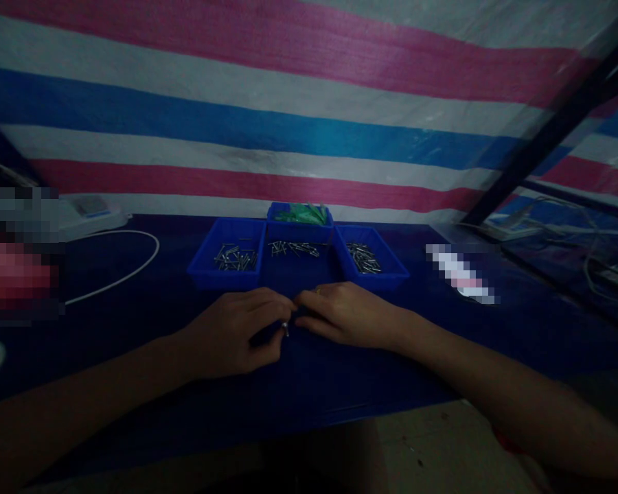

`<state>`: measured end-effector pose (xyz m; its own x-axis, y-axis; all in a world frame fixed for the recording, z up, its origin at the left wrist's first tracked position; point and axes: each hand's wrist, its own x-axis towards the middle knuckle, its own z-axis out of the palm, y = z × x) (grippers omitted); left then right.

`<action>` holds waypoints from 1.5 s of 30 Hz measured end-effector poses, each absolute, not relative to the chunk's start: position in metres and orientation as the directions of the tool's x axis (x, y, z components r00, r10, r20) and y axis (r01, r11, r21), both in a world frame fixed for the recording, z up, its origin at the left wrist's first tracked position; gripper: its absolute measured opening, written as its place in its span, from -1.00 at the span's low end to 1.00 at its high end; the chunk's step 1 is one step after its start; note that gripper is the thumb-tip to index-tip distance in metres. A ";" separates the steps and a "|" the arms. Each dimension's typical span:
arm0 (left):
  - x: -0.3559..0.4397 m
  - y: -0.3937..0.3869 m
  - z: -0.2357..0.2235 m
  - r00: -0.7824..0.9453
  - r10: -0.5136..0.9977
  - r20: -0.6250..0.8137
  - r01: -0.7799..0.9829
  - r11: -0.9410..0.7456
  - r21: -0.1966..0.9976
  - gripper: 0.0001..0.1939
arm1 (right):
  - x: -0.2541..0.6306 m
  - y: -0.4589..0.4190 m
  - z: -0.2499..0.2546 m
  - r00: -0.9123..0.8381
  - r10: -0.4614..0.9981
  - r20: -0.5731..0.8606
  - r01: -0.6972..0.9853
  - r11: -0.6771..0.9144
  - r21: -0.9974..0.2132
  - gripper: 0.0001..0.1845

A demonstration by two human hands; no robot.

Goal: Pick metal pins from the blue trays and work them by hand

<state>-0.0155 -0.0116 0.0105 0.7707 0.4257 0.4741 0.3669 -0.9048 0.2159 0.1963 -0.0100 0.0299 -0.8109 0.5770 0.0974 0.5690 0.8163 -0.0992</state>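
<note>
My left hand (250, 326) is closed in a pinch on a small shiny metal pin (285, 329), which sticks out below its fingertips. My right hand (347, 314) meets it from the other side, its curled fingertips touching or nearly touching the left ones. Whatever those right fingers hold, if anything, is too dark and small to make out. Just beyond my hands, a blue bin on the left (224, 276) and a blue bin on the right (384, 278) contain several thin metal pins. More loose metal pins (301, 248) lie between these bins.
A smaller blue bin (299, 224) with green plastic pieces (309, 214) stands at the back. White cable (154, 240) curves over the blue table (340, 384) at left, near a white device (95, 213). Striped sheeting (309, 137) hangs behind, and a dark post (525, 161) slants at right.
</note>
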 end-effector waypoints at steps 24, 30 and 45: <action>-0.016 -0.004 0.008 0.662 0.663 0.349 0.658 -0.737 0.154 -0.84 | 0.199 -0.009 0.033 -0.729 0.657 0.193 0.672 0.740 0.020 -0.78; -0.016 -0.003 0.008 0.650 0.653 0.389 0.664 -0.737 0.127 -0.81 | 0.200 -0.008 0.034 -0.700 0.693 0.171 0.705 0.709 0.015 -0.82; -0.017 -0.004 0.007 0.740 0.473 0.478 0.422 -0.880 0.218 -0.84 | 0.197 -0.011 0.029 -0.833 0.545 0.097 0.546 0.838 -0.017 -0.84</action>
<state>-0.0172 -0.0044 0.0067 0.7402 0.4729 0.4779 0.4218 -0.8802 0.2177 0.1971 -0.0111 0.0294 -0.8330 0.5448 0.0969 0.5459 0.8377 -0.0170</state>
